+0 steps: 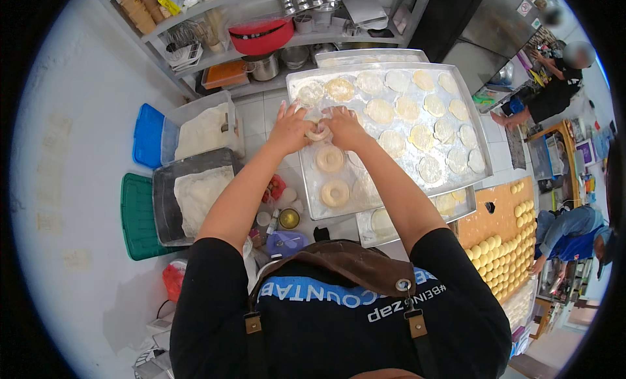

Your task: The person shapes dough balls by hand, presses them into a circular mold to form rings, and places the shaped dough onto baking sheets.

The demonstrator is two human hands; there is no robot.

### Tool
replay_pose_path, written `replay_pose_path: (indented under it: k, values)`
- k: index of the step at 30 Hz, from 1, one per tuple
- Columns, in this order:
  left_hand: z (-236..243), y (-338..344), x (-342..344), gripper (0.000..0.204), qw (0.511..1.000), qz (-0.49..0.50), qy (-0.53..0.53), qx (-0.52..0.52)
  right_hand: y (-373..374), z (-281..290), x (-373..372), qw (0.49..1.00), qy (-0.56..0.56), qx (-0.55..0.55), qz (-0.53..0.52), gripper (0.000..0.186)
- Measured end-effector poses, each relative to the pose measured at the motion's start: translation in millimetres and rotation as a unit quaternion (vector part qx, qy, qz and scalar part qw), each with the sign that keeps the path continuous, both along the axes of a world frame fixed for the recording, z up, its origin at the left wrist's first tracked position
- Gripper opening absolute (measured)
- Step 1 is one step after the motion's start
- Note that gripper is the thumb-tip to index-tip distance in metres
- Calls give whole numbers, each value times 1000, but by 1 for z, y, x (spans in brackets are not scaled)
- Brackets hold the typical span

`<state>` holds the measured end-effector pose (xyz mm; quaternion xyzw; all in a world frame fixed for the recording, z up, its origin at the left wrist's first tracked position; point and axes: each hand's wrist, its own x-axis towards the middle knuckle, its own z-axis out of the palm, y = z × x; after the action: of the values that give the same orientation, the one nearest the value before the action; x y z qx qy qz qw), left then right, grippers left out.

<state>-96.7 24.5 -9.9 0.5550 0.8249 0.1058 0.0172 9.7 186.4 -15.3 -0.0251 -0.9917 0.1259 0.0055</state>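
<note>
At the left side of a large floured metal tray (399, 203), both my hands work on a ring of dough (317, 134). My left hand (291, 127) grips its left side with curled fingers. Its right side is held by my right hand (343, 127), the fingers bent over the dough; my fingers partly hide the ring. Two shaped dough rings, one (330, 159) nearer my hands and another (335, 193) below it, lie on the tray. Flat floured dough rounds (392, 143) cover much of the rest in rows.
Left of the tray are a clear bin (238, 128) and a dark bin (166, 209), both with flour. Another tray (385, 239) shows underneath. A shelf (244, 50) with pots stands beyond. Rightward, a wooden board (479, 229) bears many dough balls; two other people are there.
</note>
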Motion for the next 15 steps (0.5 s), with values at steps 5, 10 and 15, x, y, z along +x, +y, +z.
replay_pose_path:
  k: [5,10,15]
  values:
    - [0,1,-1,37,1000,9,-17,2,0,2,-3,1000,-8,-29,-1,39]
    - [2,0,0,41,999,12,-28,9,-3,2,-4,999,-14,-36,-14,39]
    - [5,0,0,62,994,22,-88,64,16,13,5,995,71,-35,-60,32]
